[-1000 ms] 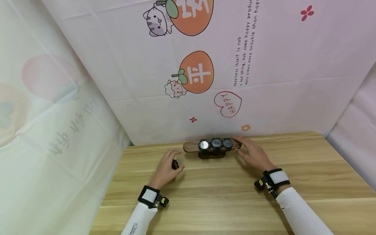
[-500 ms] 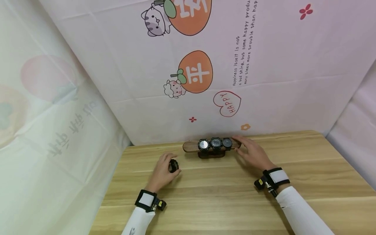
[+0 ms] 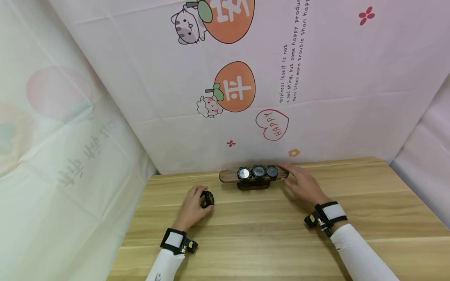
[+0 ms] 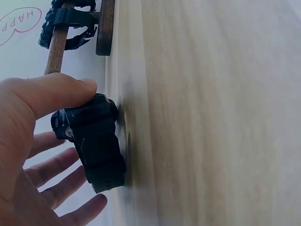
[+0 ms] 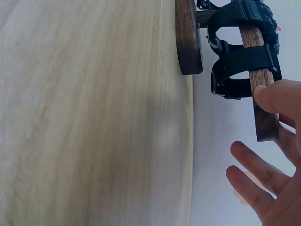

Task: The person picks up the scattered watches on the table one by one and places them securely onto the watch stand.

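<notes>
At the left of the table my left hand (image 3: pixel 192 207) holds a black wristwatch (image 3: pixel 208 199) between thumb and fingers. Its strap is curved into a loop. In the left wrist view, the thumb lies on one end of the watch (image 4: pixel 99 141), and the other fingers reach behind it. My right hand (image 3: pixel 303 183) pinches the right end of a dark wooden watch stand (image 3: pixel 228 175), with the thumb on the bar's near side. Three black watches (image 3: pixel 259 171) are strapped side by side around its bar. In the right wrist view, the bar's end (image 5: pixel 266 125) sticks out past the thumb.
The stand's wooden base (image 3: pixel 253 186) rests near the back edge of the light wood table (image 3: pixel 253 242). Behind it rises a white printed cloth (image 3: pixel 175 140), with another cloth wall (image 3: pixel 70 156) on the left. Both wrists wear straps with small cameras.
My left hand has drawn slightly left and nearer, its thumb and fingers closing around the watch. More of that watch shows now. My right hand and the stand have stayed in place.
</notes>
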Action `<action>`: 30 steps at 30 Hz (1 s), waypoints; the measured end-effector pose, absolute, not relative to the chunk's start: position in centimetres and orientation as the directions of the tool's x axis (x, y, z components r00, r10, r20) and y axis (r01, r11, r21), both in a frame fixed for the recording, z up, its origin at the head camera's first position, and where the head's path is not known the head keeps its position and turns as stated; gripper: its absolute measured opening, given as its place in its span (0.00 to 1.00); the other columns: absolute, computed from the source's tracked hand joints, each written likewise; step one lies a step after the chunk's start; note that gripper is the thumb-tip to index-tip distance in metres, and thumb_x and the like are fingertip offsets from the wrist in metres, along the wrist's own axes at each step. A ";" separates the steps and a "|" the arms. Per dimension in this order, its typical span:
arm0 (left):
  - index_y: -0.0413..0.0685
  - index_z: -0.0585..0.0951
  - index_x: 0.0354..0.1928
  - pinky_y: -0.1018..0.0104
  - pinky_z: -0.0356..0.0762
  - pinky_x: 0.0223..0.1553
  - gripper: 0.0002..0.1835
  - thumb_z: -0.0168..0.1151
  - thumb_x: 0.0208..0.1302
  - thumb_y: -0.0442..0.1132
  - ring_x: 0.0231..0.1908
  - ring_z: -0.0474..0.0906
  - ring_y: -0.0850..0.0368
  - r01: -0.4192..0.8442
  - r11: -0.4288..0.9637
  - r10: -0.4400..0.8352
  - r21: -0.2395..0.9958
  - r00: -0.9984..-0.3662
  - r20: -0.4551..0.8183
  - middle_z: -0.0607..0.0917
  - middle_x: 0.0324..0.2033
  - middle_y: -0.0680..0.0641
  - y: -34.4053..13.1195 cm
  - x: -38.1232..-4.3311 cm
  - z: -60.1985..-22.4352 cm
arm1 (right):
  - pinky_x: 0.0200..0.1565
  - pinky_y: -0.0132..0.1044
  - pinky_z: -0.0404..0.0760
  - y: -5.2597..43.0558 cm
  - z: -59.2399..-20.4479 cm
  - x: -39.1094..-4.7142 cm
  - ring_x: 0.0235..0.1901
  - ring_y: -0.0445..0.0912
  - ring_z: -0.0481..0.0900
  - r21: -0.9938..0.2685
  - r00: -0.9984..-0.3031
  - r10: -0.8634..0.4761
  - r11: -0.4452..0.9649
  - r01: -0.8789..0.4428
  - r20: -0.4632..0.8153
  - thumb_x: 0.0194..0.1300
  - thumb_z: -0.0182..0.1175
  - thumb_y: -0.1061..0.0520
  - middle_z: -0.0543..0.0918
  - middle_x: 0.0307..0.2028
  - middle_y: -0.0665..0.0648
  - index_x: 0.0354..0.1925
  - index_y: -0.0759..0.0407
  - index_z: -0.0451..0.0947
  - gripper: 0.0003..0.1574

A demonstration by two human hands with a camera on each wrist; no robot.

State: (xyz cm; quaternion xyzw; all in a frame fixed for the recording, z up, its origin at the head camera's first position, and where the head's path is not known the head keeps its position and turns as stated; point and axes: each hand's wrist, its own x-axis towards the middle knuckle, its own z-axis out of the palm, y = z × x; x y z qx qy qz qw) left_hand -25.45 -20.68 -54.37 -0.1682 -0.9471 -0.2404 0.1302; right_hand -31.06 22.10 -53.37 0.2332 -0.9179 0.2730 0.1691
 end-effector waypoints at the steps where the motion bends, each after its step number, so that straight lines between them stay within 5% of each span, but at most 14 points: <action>1: 0.47 0.72 0.64 0.50 0.71 0.59 0.37 0.73 0.53 0.50 0.60 0.65 0.48 0.375 0.830 0.253 0.412 -0.912 0.322 0.71 0.59 0.46 -20.7 -25.4 -54.4 | 0.62 0.61 0.67 22.1 -53.4 -31.0 0.63 0.57 0.66 -0.421 -0.833 -0.336 0.742 -0.522 0.439 0.64 0.64 0.53 0.69 0.66 0.60 0.70 0.46 0.64 0.39; 30: 0.47 0.72 0.66 0.51 0.73 0.58 0.37 0.70 0.55 0.53 0.60 0.66 0.49 0.332 0.851 0.255 0.408 -0.939 0.232 0.72 0.59 0.47 -21.0 -25.7 -54.2 | 0.62 0.60 0.68 22.0 -53.4 -30.9 0.64 0.56 0.65 -0.428 -0.841 -0.327 0.747 -0.509 0.431 0.64 0.64 0.52 0.68 0.67 0.60 0.71 0.45 0.62 0.40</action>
